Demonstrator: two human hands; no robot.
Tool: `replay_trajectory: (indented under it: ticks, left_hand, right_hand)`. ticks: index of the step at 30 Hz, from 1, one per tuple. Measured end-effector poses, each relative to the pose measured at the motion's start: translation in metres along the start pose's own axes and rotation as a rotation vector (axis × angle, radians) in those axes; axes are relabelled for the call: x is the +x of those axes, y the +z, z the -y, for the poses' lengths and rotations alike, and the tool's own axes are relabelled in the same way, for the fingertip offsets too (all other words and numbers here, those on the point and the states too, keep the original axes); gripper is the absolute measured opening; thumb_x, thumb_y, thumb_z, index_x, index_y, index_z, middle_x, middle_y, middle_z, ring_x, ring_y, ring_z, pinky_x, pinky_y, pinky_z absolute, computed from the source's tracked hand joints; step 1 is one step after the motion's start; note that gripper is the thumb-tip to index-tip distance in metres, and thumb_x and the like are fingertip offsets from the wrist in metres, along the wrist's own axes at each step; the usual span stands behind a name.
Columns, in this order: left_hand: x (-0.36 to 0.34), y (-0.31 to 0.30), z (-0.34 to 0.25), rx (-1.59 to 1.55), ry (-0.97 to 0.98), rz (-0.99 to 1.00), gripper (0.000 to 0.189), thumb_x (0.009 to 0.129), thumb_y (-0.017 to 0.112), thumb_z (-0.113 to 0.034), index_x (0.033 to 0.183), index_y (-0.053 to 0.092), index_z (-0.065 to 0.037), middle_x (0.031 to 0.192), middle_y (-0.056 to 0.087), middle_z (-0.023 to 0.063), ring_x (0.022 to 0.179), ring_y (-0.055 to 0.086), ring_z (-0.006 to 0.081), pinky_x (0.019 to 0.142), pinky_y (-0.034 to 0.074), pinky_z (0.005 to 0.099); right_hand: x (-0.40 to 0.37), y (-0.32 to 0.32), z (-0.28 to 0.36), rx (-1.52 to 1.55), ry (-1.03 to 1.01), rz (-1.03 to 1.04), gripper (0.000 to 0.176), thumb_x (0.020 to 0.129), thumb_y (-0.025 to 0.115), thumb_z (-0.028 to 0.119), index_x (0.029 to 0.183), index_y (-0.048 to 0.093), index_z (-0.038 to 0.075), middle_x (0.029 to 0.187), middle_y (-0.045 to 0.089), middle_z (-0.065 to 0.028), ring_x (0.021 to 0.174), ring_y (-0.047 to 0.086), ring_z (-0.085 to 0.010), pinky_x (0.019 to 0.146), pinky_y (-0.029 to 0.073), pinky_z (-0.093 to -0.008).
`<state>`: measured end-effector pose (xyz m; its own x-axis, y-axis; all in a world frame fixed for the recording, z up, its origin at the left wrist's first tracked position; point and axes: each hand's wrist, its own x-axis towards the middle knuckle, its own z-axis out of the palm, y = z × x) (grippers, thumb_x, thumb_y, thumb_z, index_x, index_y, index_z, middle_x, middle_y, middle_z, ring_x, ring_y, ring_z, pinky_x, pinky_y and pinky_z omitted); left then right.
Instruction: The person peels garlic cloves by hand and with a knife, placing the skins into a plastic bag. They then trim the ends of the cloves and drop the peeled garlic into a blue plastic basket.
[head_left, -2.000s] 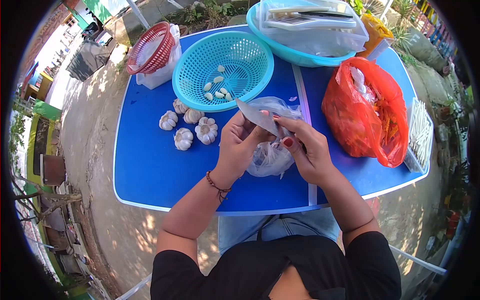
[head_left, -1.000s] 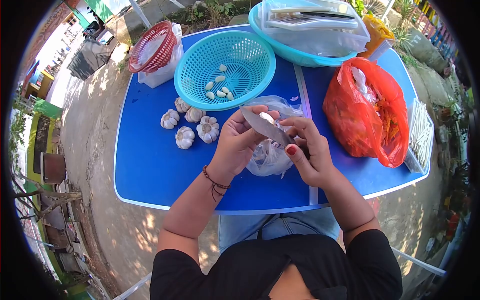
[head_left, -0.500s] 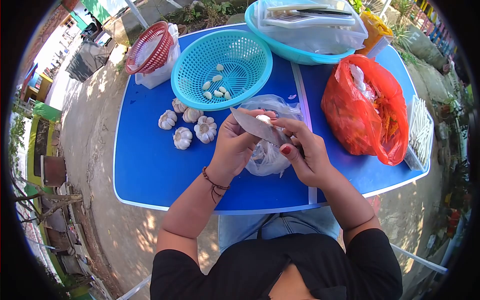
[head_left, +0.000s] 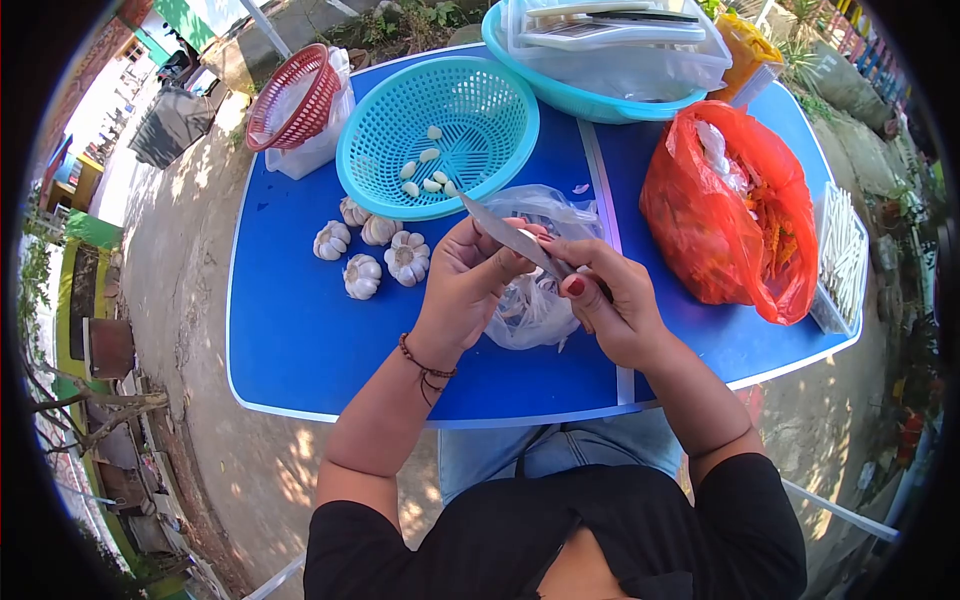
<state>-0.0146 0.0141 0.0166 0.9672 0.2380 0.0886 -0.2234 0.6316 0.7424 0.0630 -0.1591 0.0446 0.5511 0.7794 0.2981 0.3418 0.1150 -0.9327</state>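
Observation:
My right hand (head_left: 618, 305) is closed round the handle of a knife (head_left: 512, 238), whose blade points up and to the left. The fingers of my left hand (head_left: 468, 275) pinch a pale garlic clove (head_left: 527, 233), mostly hidden behind the blade. Below both hands lies a clear plastic bag (head_left: 530, 318) with peelings in it. Several whole garlic bulbs (head_left: 408, 258) sit on the blue table (head_left: 310, 350) to the left of my left hand. Beyond them, a turquoise basket (head_left: 365, 140) holds several peeled cloves (head_left: 429, 155).
A red plastic bag (head_left: 690, 230) with orange-red contents stands at the right, beside a box of white sticks (head_left: 842, 250). At the back are a turquoise basin (head_left: 600, 108) with plastic containers, a yellow packet (head_left: 745, 50) and a small red basket (head_left: 318, 105).
The knife blade has tilted, showing a narrower face, and the clove is more hidden behind it. Both hands stay nearly in place. The view has shifted slightly.

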Motion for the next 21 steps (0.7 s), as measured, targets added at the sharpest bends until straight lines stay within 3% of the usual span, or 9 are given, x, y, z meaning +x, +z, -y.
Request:
replay_trajectory:
  ticks: [3, 6, 9, 15, 21]
  left_hand:
    - [0.002, -0.004, -0.001, 0.008, -0.019, 0.015, 0.024, 0.087, 0.066, -0.008, 0.109, 0.058, -0.001, 0.105, 0.065, 0.0125, 0.095, 0.064, 0.0168, 0.083, 0.053, 0.0288]
    - [0.003, -0.009, -0.003, 0.029, -0.061, 0.047, 0.022, 0.088, 0.065, -0.01, 0.107, 0.057, -0.001, 0.103, 0.066, 0.0108, 0.091, 0.065, 0.0144, 0.08, 0.052, 0.026]
    - [0.002, -0.006, -0.002, 0.025, -0.043, 0.041, 0.024, 0.089, 0.065, -0.011, 0.109, 0.058, 0.0, 0.102, 0.066, 0.0106, 0.094, 0.065, 0.015, 0.08, 0.053, 0.0258]
    - [0.003, 0.007, -0.008, -0.013, -0.11, -0.008, 0.028, 0.088, 0.065, -0.009, 0.114, 0.06, 0.0, 0.104, 0.066, 0.0119, 0.095, 0.066, 0.0177, 0.081, 0.056, 0.0268]
    - [0.0, 0.001, -0.006, 0.029, -0.157, 0.028, 0.03, 0.087, 0.066, -0.009, 0.114, 0.06, 0.0, 0.105, 0.066, 0.0128, 0.09, 0.067, 0.0182, 0.076, 0.057, 0.0261]
  right_hand:
    - [-0.002, -0.002, -0.003, 0.263, 0.162, 0.037, 0.03, 0.096, 0.053, 0.019, 0.12, 0.055, 0.002, 0.081, 0.057, -0.006, 0.056, 0.052, -0.0078, 0.049, 0.04, -0.0217]
    - [0.0, -0.001, -0.005, 0.521, 0.186, 0.044, 0.032, 0.098, 0.049, 0.024, 0.121, 0.055, 0.003, 0.076, 0.052, -0.003, 0.048, 0.044, -0.0027, 0.043, 0.032, -0.0176]
    - [0.003, -0.006, -0.005, 0.612, 0.196, 0.063, 0.033, 0.099, 0.048, 0.026, 0.122, 0.054, 0.004, 0.075, 0.051, -0.0032, 0.046, 0.042, -0.0029, 0.041, 0.032, -0.0171]
    - [0.003, -0.006, -0.005, 0.594, 0.242, 0.105, 0.033, 0.099, 0.048, 0.025, 0.121, 0.054, 0.003, 0.075, 0.051, -0.0033, 0.045, 0.042, -0.003, 0.04, 0.032, -0.0174]
    - [0.005, -0.01, -0.013, 0.593, 0.127, -0.063, 0.032, 0.1, 0.046, 0.024, 0.122, 0.051, 0.002, 0.076, 0.051, -0.0034, 0.045, 0.042, -0.0034, 0.041, 0.033, -0.0171]
